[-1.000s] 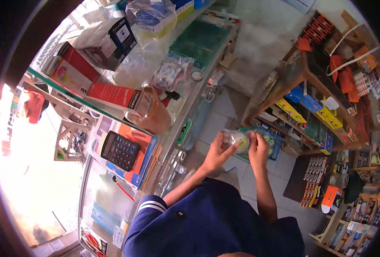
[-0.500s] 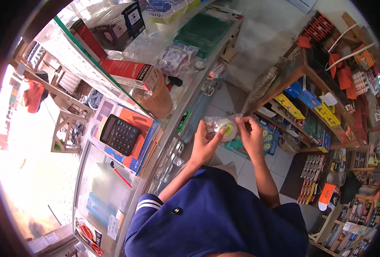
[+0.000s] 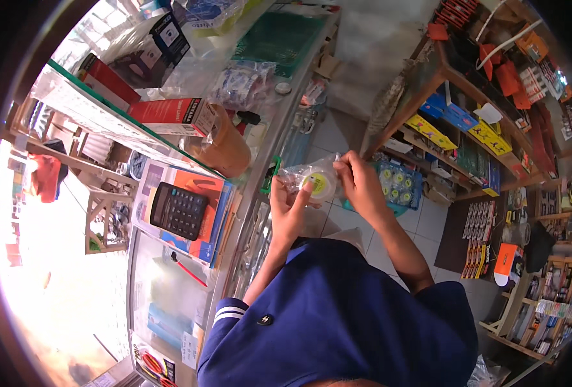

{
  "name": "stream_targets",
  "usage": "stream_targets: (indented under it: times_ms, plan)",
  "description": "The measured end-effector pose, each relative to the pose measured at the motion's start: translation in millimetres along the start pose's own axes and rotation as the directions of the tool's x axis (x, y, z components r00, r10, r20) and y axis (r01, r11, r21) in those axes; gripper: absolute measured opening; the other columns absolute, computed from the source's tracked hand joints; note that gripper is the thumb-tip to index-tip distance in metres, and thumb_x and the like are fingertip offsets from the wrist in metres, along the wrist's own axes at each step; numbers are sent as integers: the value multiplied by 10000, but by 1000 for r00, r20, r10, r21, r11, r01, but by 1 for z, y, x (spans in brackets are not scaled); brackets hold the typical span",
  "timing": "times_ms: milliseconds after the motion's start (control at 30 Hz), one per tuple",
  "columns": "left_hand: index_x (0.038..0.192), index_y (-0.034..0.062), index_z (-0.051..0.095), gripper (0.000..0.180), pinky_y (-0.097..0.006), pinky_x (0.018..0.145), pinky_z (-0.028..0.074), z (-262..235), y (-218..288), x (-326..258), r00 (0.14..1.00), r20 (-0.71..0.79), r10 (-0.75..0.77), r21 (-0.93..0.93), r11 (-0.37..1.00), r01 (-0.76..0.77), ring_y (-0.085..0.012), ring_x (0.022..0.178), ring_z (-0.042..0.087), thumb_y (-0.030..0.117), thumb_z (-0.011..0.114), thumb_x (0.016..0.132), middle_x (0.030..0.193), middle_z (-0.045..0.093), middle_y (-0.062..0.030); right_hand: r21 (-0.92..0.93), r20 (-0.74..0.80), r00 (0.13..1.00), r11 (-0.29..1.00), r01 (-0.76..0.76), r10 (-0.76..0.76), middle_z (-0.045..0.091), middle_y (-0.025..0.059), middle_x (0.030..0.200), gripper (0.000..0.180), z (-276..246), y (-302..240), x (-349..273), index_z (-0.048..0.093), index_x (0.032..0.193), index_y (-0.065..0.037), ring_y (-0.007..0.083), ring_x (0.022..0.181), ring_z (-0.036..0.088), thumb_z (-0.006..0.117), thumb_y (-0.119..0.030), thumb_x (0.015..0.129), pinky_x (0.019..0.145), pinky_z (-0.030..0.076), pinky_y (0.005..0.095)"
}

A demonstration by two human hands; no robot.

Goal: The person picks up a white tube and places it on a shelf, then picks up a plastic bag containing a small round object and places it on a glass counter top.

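Note:
Between my hands is a clear, crinkled plastic bag (image 3: 328,166) with a round, whitish disc-shaped item (image 3: 319,186) in it that bears a yellow-green round label; its exact kind does not show. My left hand (image 3: 285,209) is closed on the bag's left side, its thumb pressed on the round item. At the upper right of the bag, my right hand (image 3: 361,185) pinches the plastic between thumb and fingers. Beyond the right forearm, low down, lies a blue tray-like pack (image 3: 399,186) with several round pieces that carry similar yellow-green labels.
On my left runs a glass counter (image 3: 170,284) with a black calculator (image 3: 179,211) on books, a red-and-white box (image 3: 173,116) and a brownish plastic tub (image 3: 225,151). Wooden shelves (image 3: 405,97) packed with boxes stand on my right. Pale floor tiles (image 3: 379,248) show below my hands.
The view has shifted, and both hands appear further left and slightly higher. My right hand has turned and raised its pinch on the bag, so the yellow-green label shows more fully.

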State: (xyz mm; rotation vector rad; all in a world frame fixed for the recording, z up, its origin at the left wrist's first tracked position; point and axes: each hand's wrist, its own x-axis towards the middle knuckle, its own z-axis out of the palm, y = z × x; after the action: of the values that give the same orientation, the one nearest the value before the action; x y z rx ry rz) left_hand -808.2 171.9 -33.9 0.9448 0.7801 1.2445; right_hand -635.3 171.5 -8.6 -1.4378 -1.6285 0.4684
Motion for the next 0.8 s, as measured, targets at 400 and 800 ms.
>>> stream_targets:
  times_ms: [400, 800]
  plan:
    - [1096, 6, 470, 220, -303, 665, 575, -11, 9, -8, 985, 116, -128, -99, 985, 139, -164, 840, 663, 80, 606, 941, 994, 646, -113, 71, 140, 987, 995, 64, -74, 533, 120, 675, 214, -28, -12, -9, 538, 810, 12, 228, 564, 501, 579, -137, 958, 538, 393, 324]
    - [1090, -8, 462, 268, -293, 743, 556, -14, 19, -10, 946, 287, -151, -4, 987, 159, -154, 899, 653, 98, 642, 924, 993, 649, -121, 173, 211, 977, 985, -24, -13, 509, 77, 633, 251, -42, 0, -20, 540, 787, 7, 149, 555, 488, 577, -169, 961, 525, 395, 305]
